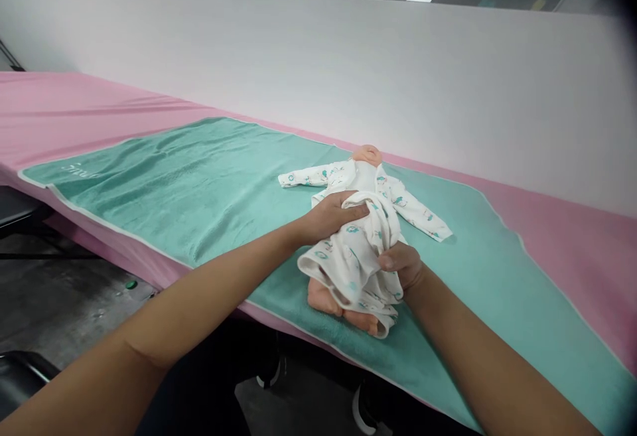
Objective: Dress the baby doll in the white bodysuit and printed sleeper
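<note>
A baby doll point(367, 154) lies on its back with its head toward the wall. It wears a white long-sleeved baby top point(417, 209) with a small teal print, both sleeves spread outward. Matching baby pants point(351, 257) are on its legs, and its bare feet point(323, 296) stick out at the leg openings. My left hand point(331, 216) grips the bunched waist of the pants, thumb on top. On the other side my right hand point(404, 265) pinches the pants' cloth at the doll's hip. Fingers of both hands are partly hidden by fabric.
Under the doll a teal towel point(229, 184) with a white edge covers a pink tablecloth point(64, 111). A white wall point(298, 58) with glass above runs behind the table. Black chairs point(22, 379) stand at the left, beside the table's front edge.
</note>
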Motion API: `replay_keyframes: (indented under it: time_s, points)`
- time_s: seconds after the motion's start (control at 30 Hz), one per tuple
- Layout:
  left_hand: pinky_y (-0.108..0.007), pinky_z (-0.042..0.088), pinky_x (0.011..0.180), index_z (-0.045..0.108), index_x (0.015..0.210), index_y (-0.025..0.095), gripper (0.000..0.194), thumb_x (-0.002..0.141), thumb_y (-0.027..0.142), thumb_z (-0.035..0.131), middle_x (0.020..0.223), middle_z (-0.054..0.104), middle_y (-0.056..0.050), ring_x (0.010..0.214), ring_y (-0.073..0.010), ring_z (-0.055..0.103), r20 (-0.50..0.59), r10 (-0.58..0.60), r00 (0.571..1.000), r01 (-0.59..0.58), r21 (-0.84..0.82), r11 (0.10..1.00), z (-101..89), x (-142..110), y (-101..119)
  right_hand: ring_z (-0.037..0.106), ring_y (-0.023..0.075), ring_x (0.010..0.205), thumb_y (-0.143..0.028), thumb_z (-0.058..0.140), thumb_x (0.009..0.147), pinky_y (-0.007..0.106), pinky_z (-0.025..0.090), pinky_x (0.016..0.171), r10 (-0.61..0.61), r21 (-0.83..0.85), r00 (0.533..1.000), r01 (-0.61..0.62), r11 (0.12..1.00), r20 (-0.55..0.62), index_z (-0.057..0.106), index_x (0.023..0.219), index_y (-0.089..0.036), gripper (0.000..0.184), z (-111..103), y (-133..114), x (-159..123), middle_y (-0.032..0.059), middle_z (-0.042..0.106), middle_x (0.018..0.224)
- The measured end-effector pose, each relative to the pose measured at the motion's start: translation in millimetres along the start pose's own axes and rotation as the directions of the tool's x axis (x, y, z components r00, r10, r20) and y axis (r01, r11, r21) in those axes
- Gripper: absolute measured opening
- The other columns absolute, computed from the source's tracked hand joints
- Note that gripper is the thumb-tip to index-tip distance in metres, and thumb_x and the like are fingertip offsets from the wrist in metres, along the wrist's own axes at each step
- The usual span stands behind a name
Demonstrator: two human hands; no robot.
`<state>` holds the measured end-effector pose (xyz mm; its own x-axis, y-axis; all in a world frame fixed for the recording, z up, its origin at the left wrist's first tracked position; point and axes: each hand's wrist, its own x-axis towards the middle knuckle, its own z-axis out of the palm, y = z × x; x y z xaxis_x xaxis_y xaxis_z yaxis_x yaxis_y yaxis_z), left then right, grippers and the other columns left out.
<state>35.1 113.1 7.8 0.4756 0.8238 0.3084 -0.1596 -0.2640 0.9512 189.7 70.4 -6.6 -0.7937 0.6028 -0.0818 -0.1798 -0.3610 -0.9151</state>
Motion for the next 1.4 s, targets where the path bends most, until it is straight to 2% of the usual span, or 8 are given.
replay_keyframes:
  time_s: [0.13,0.3,0.47,0.7,0.83,1.0,1.2,1.4]
  points:
    - [-0.024,0.043,0.060,0.062,0.088,0.013,0.039,0.075,0.049,0.060,0.079,0.063,-0.004,0.068,-0.0142,0.056,0.006,-0.104,0.995,0.104,-0.068,0.992,-8.9,-0.3,-4.7,0.060,0.0219,0.061,-0.036,0.070,0.058,0.033,0.049,0.054,-0.008,-0.037,0.997,0.006,0.999,-0.070,0.062,0.082,-0.013,0.033,-0.5,-6.2,-4.1,0.0045,0.062,0.059]
    - [-0.031,0.046,0.075,0.064,0.102,0.014,0.052,0.070,0.054,0.062,0.099,0.065,-0.009,0.090,-0.0229,0.059,0.212,-0.084,0.974,0.074,0.055,0.996,-16.6,-7.3,6.8,0.060,0.0176,0.065,-0.029,0.071,0.061,0.029,0.047,0.059,-0.220,-0.124,0.934,0.192,0.974,-0.281,0.061,0.097,-0.014,0.041,0.8,-23.8,-6.3,0.0043,0.066,0.074]
    - [-0.036,0.042,0.088,0.066,0.103,0.018,0.049,0.058,0.035,0.076,0.105,0.065,-0.005,0.103,-0.0273,0.055,-0.072,-0.135,0.988,0.151,0.333,0.931,3.6,-26.1,22.6,0.061,0.0206,0.075,-0.029,0.075,0.057,0.031,0.047,0.064,-0.264,-0.233,0.933,0.207,0.950,-0.246,0.061,0.101,-0.015,0.047,-1.6,-29.6,-6.2,0.0051,0.066,0.084]
    - [-0.032,0.047,0.080,0.062,0.108,0.011,0.038,0.072,0.021,0.065,0.104,0.066,-0.011,0.092,-0.0229,0.061,-0.292,-0.139,0.946,0.062,-0.258,0.964,31.5,-63.5,33.4,0.055,0.0203,0.089,-0.029,0.073,0.061,0.032,0.045,0.074,-0.225,-0.520,0.973,0.168,0.838,-0.048,0.054,0.110,-0.019,0.053,3.7,-33.9,-12.0,0.0033,0.060,0.096]
    - [-0.030,0.048,0.078,0.060,0.112,0.010,0.040,0.074,0.018,0.065,0.107,0.065,-0.012,0.092,-0.0225,0.062,-0.370,-0.206,0.906,0.061,-0.367,0.928,52.1,-101.6,44.6,0.053,0.0175,0.083,-0.026,0.064,0.066,0.029,0.042,0.070,-0.289,-0.744,0.951,0.116,0.658,-0.107,0.056,0.100,-0.021,0.035,13.2,-27.9,-9.7,0.0002,0.059,0.093]
    - [-0.031,0.051,0.076,0.056,0.119,0.012,0.041,0.079,0.020,0.060,0.108,0.064,-0.012,0.091,-0.0230,0.063,-0.518,-0.262,0.814,-0.009,-0.464,0.886,82.5,-149.7,44.1,0.051,0.0146,0.071,-0.021,0.054,0.066,0.024,0.035,0.059,-0.178,-0.904,0.983,0.038,0.426,-0.043,0.056,0.086,-0.021,0.019,29.3,-20.6,-8.6,-0.0020,0.059,0.079]
    - [-0.031,0.052,0.078,0.057,0.119,0.017,0.039,0.080,0.022,0.057,0.111,0.064,-0.008,0.096,-0.0235,0.062,-0.576,-0.400,0.713,-0.043,-0.606,0.795,99.8,-170.7,26.2,0.046,0.0134,0.061,-0.030,0.054,0.069,0.025,0.025,0.054,-0.193,-0.999,0.981,-0.031,0.040,-0.038,0.055,0.075,-0.019,0.012,38.5,-15.2,-16.6,-0.0008,0.057,0.066]
    - [-0.035,0.052,0.075,0.059,0.115,0.016,0.036,0.081,0.027,0.056,0.110,0.063,-0.011,0.093,-0.0256,0.062,-0.536,-0.480,0.695,0.021,-0.652,0.758,105.0,-174.6,8.3,0.051,0.0136,0.064,-0.029,0.052,0.073,0.024,0.028,0.057,-0.032,-0.987,0.998,0.065,0.149,0.061,0.061,0.095,-0.026,0.024,38.7,-14.9,-26.5,-0.0025,0.062,0.071]
